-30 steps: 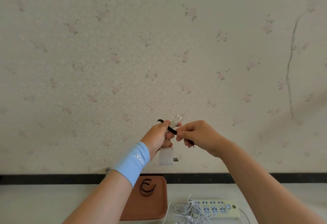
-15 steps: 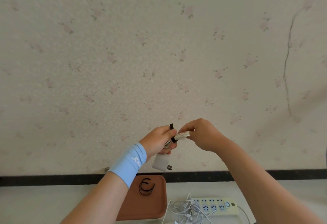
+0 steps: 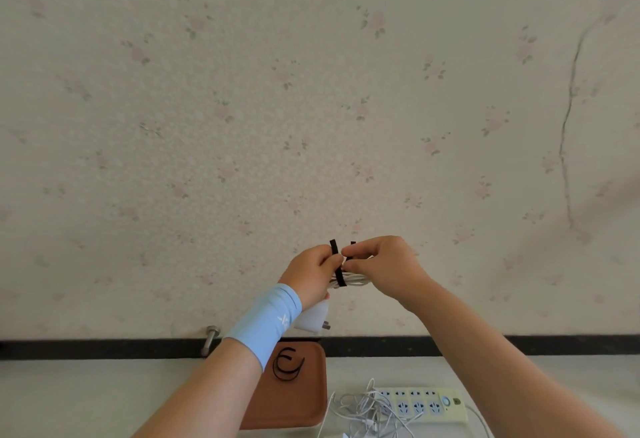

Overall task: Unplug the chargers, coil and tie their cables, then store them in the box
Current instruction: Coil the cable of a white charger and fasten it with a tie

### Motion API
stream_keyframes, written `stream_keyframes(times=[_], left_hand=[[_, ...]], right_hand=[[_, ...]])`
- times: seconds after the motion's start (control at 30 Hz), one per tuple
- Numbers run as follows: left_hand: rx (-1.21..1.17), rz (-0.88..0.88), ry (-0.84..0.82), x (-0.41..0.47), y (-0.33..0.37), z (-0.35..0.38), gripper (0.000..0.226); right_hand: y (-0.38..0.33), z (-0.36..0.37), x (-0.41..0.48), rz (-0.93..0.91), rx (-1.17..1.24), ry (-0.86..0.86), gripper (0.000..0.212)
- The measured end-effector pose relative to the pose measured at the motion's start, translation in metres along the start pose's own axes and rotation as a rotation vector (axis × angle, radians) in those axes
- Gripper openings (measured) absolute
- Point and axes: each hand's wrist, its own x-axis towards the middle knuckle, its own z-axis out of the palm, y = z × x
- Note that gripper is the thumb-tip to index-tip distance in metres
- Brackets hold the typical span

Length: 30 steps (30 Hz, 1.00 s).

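Charger cable coil [image 3: 356, 280], gripped by the left hand [image 3: 310, 275], now wears the black tie [image 3: 338, 266] wrapped round; right hand [image 3: 382, 264] fingers pinch its end, fastening nearly done.

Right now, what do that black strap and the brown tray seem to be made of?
Black strap: probably a fabric hook-and-loop tie, matte, flat, wrapped snugly round the white cable. Brown tray: likely moulded plastic, with a smooth, dull surface and rounded rim; coated wood cannot be ruled out.

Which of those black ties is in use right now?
The black tie looped round the coiled cable between the left hand and right hand; the spare ties lie on the brown tray.
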Motion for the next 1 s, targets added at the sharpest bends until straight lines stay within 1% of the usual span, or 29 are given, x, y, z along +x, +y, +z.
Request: stream_keyframes(times=[0.07,0.1,0.17,0.2,0.3,0.33,0.37,0.4,0.47,0.5,0.53,0.57,0.6,0.63,0.7,0.8,0.83,0.87,0.93,1.0], left_hand=[[0.007,-0.011,0.027,-0.001,0.000,0.001,0.030],[0.019,-0.023,0.020,-0.001,0.000,0.002,0.029],[0.067,-0.057,-0.020,0.001,-0.002,0.002,0.028],[0.094,-0.082,-0.045,0.000,-0.002,0.002,0.029],[0.113,-0.135,-0.093,0.000,-0.004,0.003,0.031],[0.111,-0.151,-0.114,0.000,-0.003,0.002,0.029],[0.124,-0.167,-0.140,-0.002,-0.001,0.001,0.025],[0.169,-0.172,-0.171,-0.002,0.001,0.001,0.020],[0.365,-0.188,-0.257,0.000,0.002,-0.001,0.009],[0.401,-0.215,-0.260,0.000,0.002,-0.002,0.009],[0.364,-0.243,-0.238,0.001,0.000,-0.004,0.014],[0.274,-0.280,-0.218,0.003,-0.003,-0.006,0.019],[0.158,-0.324,-0.190,0.004,-0.005,-0.009,0.021],[0.020,-0.376,-0.152,0.003,-0.005,-0.011,0.021],[-0.217,-0.440,-0.063,0.002,-0.004,-0.015,0.021],[-0.332,-0.415,0.047,0.002,-0.002,-0.016,0.026],[-0.357,-0.397,0.073,0.001,-0.001,-0.016,0.026],[-0.377,-0.381,0.097,0.001,-0.001,-0.015,0.026],[-0.378,-0.341,0.150,0.000,-0.002,-0.014,0.027],[-0.364,-0.304,0.204,0.001,-0.003,-0.014,0.027]], right_hand=[[-0.001,0.004,0.000,-0.009,-0.012,0.031,0.020],[0.001,0.006,0.000,-0.023,-0.028,0.036,0.023],[0.001,0.008,-0.001,-0.042,-0.067,0.044,0.034],[0.001,0.009,-0.002,-0.040,-0.083,0.053,0.035],[0.002,0.013,-0.001,-0.029,-0.113,0.100,0.014],[0.001,0.014,-0.003,-0.035,-0.131,0.109,0.007],[0.001,0.015,-0.003,-0.060,-0.161,0.104,0.005],[0.000,0.016,-0.005,-0.090,-0.192,0.089,0.009],[0.000,0.020,-0.009,-0.168,-0.261,0.036,0.014],[0.001,0.024,-0.012,-0.239,-0.313,0.014,0.014],[0.002,0.028,-0.013,-0.354,-0.384,0.023,0.014],[0.006,0.032,-0.013,-0.502,-0.458,0.071,0.014],[0.010,0.036,-0.012,-0.635,-0.513,0.138,0.014],[0.012,0.038,-0.010,-0.713,-0.545,0.200,0.014],[0.012,0.036,-0.007,-0.775,-0.569,0.294,0.015],[0.004,0.037,-0.007,-0.885,-0.628,0.350,0.014],[0.003,0.039,-0.008,-0.891,-0.615,0.336,0.017],[0.002,0.042,-0.010,-0.855,-0.561,0.300,0.019],[0.001,0.046,-0.015,-0.666,-0.382,0.227,0.021],[0.000,0.046,-0.016,-0.452,-0.201,0.147,0.017]])
